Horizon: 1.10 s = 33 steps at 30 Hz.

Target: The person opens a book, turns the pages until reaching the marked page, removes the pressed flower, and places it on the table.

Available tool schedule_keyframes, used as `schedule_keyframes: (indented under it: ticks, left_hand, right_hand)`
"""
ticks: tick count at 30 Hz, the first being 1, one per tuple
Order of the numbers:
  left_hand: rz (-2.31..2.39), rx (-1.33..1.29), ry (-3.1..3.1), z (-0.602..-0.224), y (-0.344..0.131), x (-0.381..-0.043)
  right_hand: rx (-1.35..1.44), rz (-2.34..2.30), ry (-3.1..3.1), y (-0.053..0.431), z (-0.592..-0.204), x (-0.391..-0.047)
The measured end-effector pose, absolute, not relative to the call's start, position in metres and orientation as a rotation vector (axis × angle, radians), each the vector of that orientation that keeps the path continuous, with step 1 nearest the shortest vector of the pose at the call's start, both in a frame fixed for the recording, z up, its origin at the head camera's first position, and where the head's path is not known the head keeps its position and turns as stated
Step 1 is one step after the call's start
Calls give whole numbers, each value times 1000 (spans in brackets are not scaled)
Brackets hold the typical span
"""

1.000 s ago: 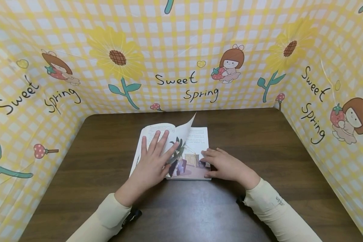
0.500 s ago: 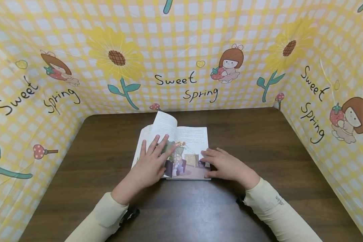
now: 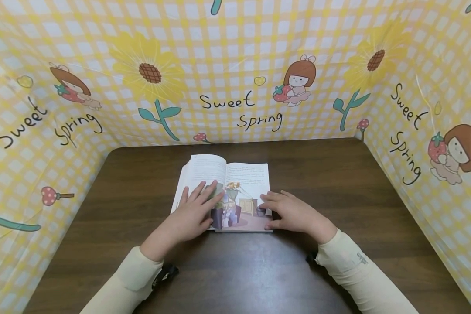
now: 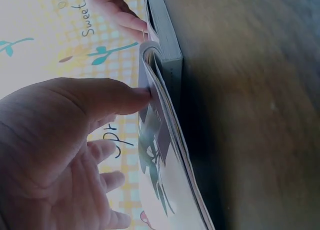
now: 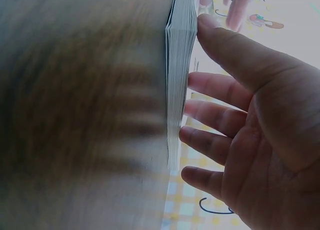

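Observation:
An open illustrated book [image 3: 246, 174] lies on the table, with text at the top of its pages and a coloured picture across the lower part. On the left page rests my left hand [image 3: 190, 214], its fingers spread and fairly straight; in the left wrist view its thumb [image 4: 122, 97] touches the page near the spine. My right hand [image 3: 298, 214] lies at the book's right edge, fingertips and thumb on the right page. The right wrist view shows the thick block of pages [image 5: 181, 64] beside these loosely extended fingers [image 5: 215, 117].
Brown wooden table [image 3: 337, 174] surrounds the book. A yellow checked cloth [image 3: 227, 56] printed with flowers, cartoon figures and lettering stands along the back and both sides. A black strap [image 3: 165, 275] shows at the left sleeve.
The raised page has swung from right to left and now lies over the left side, under my left hand. That hand has shifted slightly left and nearer. My right hand has stayed in place.

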<state>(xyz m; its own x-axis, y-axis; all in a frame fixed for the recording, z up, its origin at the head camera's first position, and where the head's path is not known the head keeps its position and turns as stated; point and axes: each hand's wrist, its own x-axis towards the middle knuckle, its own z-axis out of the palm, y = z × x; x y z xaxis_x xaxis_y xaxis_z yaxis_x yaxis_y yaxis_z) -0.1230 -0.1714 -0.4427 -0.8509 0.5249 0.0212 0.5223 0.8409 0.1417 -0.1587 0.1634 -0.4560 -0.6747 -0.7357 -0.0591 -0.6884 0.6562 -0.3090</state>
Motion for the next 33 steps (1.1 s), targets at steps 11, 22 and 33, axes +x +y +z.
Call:
schedule_keyframes:
  ticks: [11, 22, 33]
  left_hand:
    - [339, 815, 2916, -446, -187, -123]
    - [375, 758, 2860, -448, -195, -123]
    - [410, 742, 2831, -452, -204, -123]
  right_hand:
    - [-1133, -393, 2710, 158, -454, -157]
    - [-1064, -369, 2778, 155, -455, -155]
    - [-1038, -422, 2871, 146, -455, -156]
